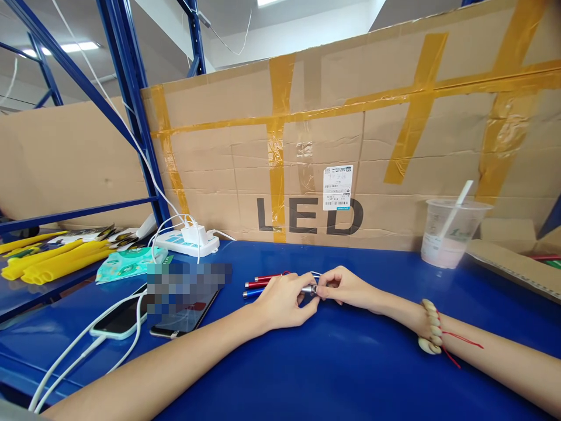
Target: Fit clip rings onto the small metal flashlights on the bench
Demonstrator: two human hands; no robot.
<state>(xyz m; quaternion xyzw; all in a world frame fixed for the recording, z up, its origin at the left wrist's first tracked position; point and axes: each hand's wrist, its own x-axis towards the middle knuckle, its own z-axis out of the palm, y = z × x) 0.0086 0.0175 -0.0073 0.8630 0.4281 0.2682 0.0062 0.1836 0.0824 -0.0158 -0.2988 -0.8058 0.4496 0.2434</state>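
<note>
A slim silver pen-shaped metal tube (309,289) lies between my two hands, low over the blue tabletop. My left hand (284,301) is closed around it, with the fingers covering most of its length. At its right end, the thumb and fingertips of my right hand (344,286) are pinched; what they grip there is mostly hidden. Just behind and left of my left hand lie two red pen-shaped tubes (255,285) and a blue pen-shaped tube (253,293), partly covered by that hand. A thin pale cord (316,273) shows behind the fingers.
Two phones lie at the left, one on a white cable (87,351). Behind them are a green packet (127,266) and a white power strip (205,244). Yellow rolls (65,260) lie far left. A plastic cup (451,240) with a straw stands right, before a large cardboard sheet (210,175).
</note>
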